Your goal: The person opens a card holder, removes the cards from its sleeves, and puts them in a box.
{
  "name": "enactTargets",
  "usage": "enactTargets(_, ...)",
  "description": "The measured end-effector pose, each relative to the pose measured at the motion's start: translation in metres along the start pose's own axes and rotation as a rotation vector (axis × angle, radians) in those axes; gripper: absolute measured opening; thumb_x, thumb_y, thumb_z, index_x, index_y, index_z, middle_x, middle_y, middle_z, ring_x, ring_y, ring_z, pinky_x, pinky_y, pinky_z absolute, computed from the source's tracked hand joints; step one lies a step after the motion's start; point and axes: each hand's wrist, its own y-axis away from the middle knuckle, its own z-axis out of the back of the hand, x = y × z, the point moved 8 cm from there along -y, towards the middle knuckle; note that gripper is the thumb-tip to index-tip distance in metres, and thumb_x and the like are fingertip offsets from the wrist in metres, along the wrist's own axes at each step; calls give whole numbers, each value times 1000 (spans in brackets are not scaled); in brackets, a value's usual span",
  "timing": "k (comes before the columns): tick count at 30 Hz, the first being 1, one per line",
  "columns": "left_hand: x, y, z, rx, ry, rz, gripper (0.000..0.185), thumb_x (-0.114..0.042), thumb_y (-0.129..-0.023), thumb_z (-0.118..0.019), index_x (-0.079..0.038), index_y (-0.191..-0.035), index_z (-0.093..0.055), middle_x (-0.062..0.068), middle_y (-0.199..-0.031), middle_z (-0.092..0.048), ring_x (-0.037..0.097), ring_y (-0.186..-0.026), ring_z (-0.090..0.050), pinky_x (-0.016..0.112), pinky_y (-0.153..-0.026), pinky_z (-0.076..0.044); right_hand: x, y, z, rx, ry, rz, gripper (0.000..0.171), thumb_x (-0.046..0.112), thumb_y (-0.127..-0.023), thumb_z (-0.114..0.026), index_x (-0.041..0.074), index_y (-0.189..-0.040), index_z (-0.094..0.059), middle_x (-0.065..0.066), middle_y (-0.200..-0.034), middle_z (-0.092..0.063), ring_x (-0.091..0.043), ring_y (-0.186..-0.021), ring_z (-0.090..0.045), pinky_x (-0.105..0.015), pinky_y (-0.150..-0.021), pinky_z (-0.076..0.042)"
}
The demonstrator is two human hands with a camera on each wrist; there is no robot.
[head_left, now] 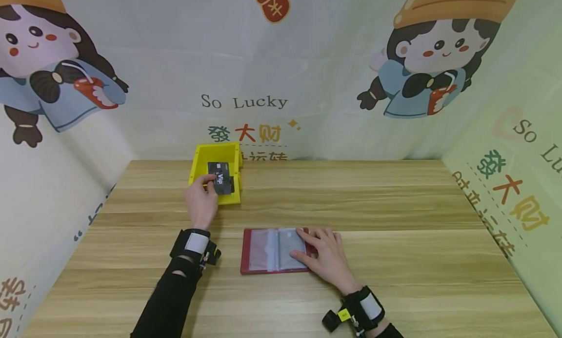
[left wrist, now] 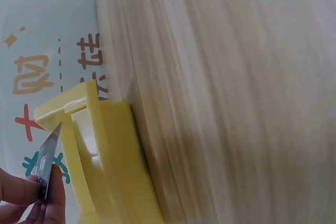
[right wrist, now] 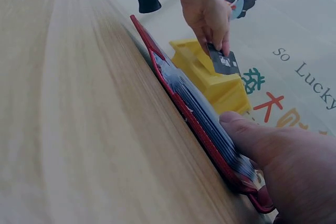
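Note:
My left hand (head_left: 203, 197) pinches a black VIP card (head_left: 221, 177) over the yellow bin (head_left: 196, 168) at the far left of the table. In the left wrist view the card (left wrist: 46, 160) shows edge-on between my fingertips (left wrist: 23, 191), next to the bin's wall (left wrist: 113, 156). My right hand (head_left: 322, 252) lies flat with straight fingers on the right page of an open red card album (head_left: 263, 250) with clear sleeves. The right wrist view shows that thumb (right wrist: 257, 137) pressing the album (right wrist: 186, 95), with the left hand (right wrist: 207, 14), card (right wrist: 223, 62) and bin (right wrist: 220, 85) beyond.
The wooden table (head_left: 395, 206) is walled on three sides by a printed cartoon backdrop (head_left: 307, 74). Both wrists carry black camera straps (head_left: 195, 245).

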Motion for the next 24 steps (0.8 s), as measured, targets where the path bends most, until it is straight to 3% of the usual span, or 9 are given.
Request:
enactTargets(5,-4,-5,-7,28,-46,-52,26,3,-99,-49,9,-118,-67,29,-116,-68,41,-101,-65,49,-87,-50,0,0,0,1,6,4,58,48,-83,-77,18,-132,-68,7,-85,-49,-11,-86,-38,-31,-80,-22)
enactTargets(12,-4,-12,-18,76,-70,-56,27,3,-100,-48,9,-120,-67,29,-120,-68,42,-114,-63,51,-99,-48,-2,0,-1,15,-7,-10,58,47,-84,-77,17,-132,-67,7,-85,-49,-12,-88,-39,-32,-81,-22)
enactTargets(20,-6,-12,-32,168,-248,-145,32,8,-93,-47,11,-115,-69,30,-114,-70,46,-106,-66,52,-89,-52,-1,-1,-1,26,-12,-17,60,49,-84,-76,17,-134,-66,8,-86,-49,-14,-88,-39,-32,-80,-22)
enactTargets(24,-4,-7,-38,233,-291,-149,33,8,-92,-45,10,-115,-70,30,-114,-70,46,-104,-67,53,-87,-53,-2,-1,-1,24,-14,-11,60,49,-84,-76,17,-134,-66,7,-87,-50,-14,-88,-39,-32,-81,-23)
